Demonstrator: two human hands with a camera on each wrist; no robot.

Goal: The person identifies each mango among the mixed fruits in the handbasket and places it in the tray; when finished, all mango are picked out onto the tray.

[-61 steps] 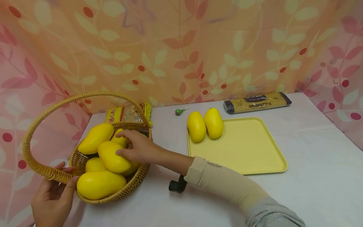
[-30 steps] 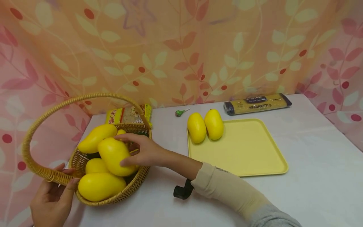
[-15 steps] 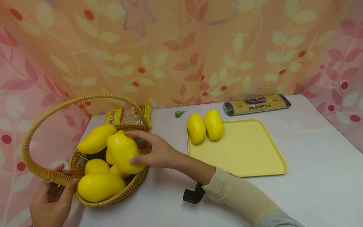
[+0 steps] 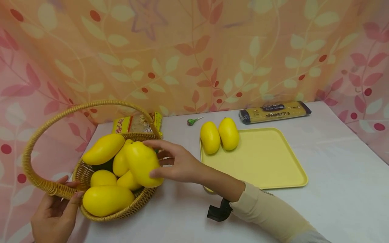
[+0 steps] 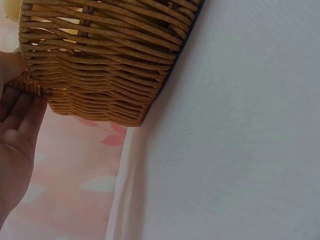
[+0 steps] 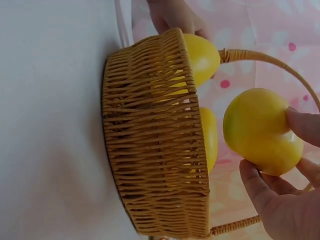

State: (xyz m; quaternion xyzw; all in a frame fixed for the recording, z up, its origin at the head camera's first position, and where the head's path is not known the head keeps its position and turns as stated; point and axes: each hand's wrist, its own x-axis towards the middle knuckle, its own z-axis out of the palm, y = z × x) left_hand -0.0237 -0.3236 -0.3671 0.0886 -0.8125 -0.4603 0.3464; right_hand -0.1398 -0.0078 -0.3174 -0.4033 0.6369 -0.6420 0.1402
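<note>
- Head view: patterned cloth (image 4: 194,60) with leaves, red dots and a purple star outline hangs behind and beside the white-covered desk (image 4: 340,168).
- Wicker basket (image 4: 146,200): stands on the desk's left side under its hooped handle (image 4: 82,107); five yellow mangoes (image 4: 107,200) show inside.
- Yellow tray (image 4: 258,162): lies right of the basket, with two more mangoes (image 4: 210,137) side by side at its far left corner.
- Beige sleeve (image 4: 273,209): covers the right forearm; its small dark lettering is too blurred to read.
- Right hand (image 4: 182,163): thumb and spread fingers grip one mango (image 4: 143,163) over the basket's right side; the right wrist view shows it raised clear of the rim.
- Left hand (image 4: 56,216): thumb and fingers pinch the handle's base at the basket's left edge.
- Spaghetti packet (image 4: 275,112): lies behind the tray, printed "SPAGHETTI 5" under a dark label too small to read.
- Yellow bag (image 4: 123,125): behind the basket, with Chinese characters "通心粉", partly crossed by the handle.
- Green-wrapped lollipop (image 4: 190,122): between bag and packet, white stick pointing right.
</note>
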